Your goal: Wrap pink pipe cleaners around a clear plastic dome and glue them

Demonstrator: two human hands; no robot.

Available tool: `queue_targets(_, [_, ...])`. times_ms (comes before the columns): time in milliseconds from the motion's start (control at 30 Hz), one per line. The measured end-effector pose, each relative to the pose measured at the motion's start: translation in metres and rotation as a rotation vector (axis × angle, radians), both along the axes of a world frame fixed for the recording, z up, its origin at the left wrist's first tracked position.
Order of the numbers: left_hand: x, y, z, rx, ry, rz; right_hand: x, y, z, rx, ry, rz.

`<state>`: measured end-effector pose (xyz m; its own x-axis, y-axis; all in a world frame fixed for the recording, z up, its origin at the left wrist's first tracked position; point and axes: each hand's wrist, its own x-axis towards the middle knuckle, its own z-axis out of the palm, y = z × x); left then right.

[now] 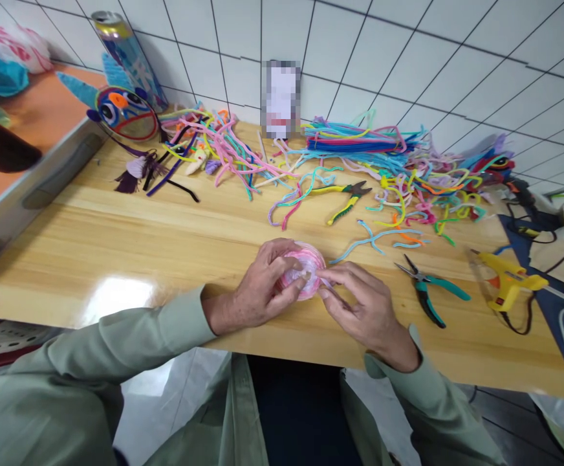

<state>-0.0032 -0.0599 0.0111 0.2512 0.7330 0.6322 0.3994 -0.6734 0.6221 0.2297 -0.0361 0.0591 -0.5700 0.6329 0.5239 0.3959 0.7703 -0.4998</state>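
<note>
Over the surface (pixel 204 236), fingers of the left hand (pixel 266 285) clamp a coil (pixel 308 261); those of the right hand (pixel 365 303) pinch its rim, seemingly shaping it; next calls for steadiness.

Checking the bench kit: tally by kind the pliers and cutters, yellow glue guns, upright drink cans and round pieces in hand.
Pliers and cutters: 2 (teal-handled pliers, yellow-handled cutters)
Yellow glue gun: 1
Upright drink can: 1
Round pink piece, in the left hand with the right hand at its edge: 1
Total: 5
</note>
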Motion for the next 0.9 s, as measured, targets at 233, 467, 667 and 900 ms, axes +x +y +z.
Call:
queue_targets(233, [-0.001, 0.000, 0.001, 0.000, 0.009, -0.013, -0.003, -0.005, 0.007, -0.131, 0.040, 0.025])
queue_targets(467, [-0.001, 0.000, 0.002, -0.007, 0.011, -0.024, -0.004, -0.004, 0.011, -0.184, 0.044, 0.037])
queue_targets(667, [-0.001, 0.000, 0.006, -0.003, 0.023, -0.012, -0.002, -0.007, 0.011, -0.225, 0.006, 0.070])
queue_targets(900, [-0.001, -0.002, 0.002, -0.009, 0.002, -0.002, -0.005, -0.011, 0.010, -0.136, -0.030, 0.042])
